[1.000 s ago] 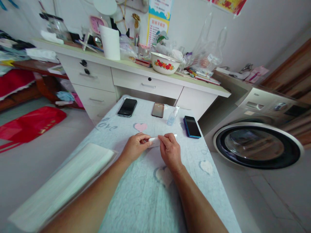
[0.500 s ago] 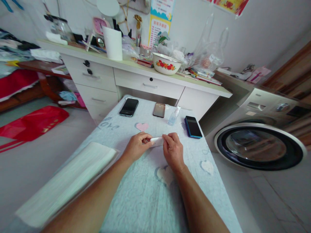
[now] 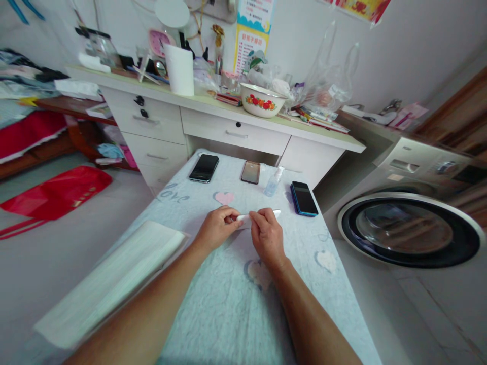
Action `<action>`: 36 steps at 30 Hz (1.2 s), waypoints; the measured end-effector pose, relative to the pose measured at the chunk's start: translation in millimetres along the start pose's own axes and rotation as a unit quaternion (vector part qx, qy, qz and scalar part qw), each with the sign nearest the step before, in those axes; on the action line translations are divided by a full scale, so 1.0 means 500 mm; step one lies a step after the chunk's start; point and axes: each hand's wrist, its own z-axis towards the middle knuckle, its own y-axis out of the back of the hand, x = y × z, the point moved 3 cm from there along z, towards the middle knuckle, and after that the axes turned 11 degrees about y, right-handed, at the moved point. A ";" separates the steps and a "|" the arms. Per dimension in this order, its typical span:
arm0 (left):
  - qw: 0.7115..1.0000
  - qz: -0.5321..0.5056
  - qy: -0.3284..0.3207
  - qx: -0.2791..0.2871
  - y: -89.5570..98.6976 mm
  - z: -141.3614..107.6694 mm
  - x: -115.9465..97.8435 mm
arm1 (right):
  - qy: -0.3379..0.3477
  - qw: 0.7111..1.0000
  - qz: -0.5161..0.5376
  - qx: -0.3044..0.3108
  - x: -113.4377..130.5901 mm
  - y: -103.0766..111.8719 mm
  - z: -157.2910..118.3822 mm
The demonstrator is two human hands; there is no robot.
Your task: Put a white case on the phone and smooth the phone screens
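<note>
Both hands meet over the middle of the table and grip a slim white flat strip [image 3: 244,218], whose kind I cannot make out. My left hand [image 3: 218,226] pinches its left end between thumb and fingers. My right hand [image 3: 267,235] is closed over its middle, and its tip sticks out to the right. Beyond the hands stand a clear spray bottle [image 3: 273,183] and a brownish phone case [image 3: 250,172]. A black phone [image 3: 204,168] lies at the far left, and a blue-edged phone [image 3: 304,198] at the right.
A patterned cloth covers the table [image 3: 224,314]. A long pale folded sheet [image 3: 114,284] lies along its left side. Behind stands a desk [image 3: 213,124] with a flowered enamel bowl [image 3: 262,104] and a white paper roll [image 3: 179,71]. A washing machine [image 3: 403,167] is at the right.
My right hand has slid slightly left along the white strip, so more of its right end shows. My left hand keeps its pinch. The whole view has shifted slightly.
</note>
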 end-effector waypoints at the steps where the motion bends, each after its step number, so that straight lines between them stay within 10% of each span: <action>1: 1.000 -0.001 0.000 0.000 0.000 0.000 -0.001 | 0.004 1.000 0.003 0.001 0.002 -0.001 0.000; 36: 0.999 -0.018 -0.031 -0.001 -0.003 -0.002 0.005 | 0.011 0.999 0.035 0.035 0.019 -0.016 -0.008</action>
